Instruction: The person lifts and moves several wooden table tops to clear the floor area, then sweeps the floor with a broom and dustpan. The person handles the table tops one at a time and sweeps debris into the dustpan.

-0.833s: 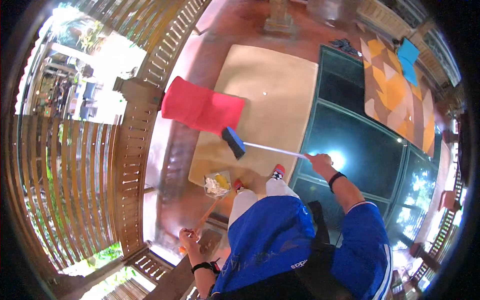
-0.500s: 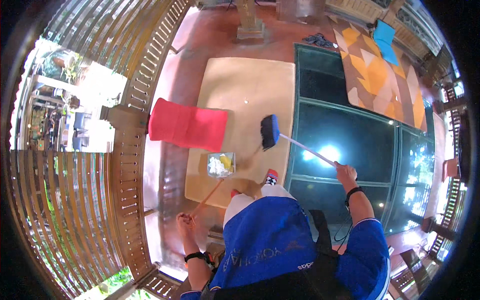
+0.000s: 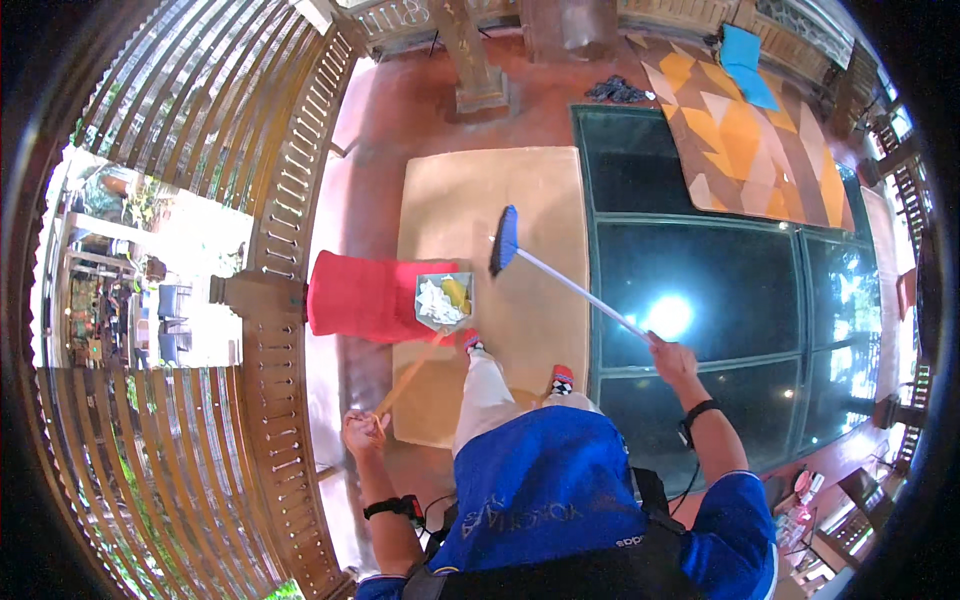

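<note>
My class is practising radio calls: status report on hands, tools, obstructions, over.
Left hand gripping dustpan; right hand gripping broom. Dustpan holds white scraps, something yellow. Broom head over tan mat, contact unclear. Close to dustpan: left foot, red mat.

One head-worn fisheye, looking steeply down and ahead.
From my end, the view starts close above the wearer's blue shirt and takes in the whole far edge of the tan mat, its near edge partly behind the legs. Past the far edge it reaches a wooden pillar; well off the left edge, a slatted screen bowed by the lens.
</note>
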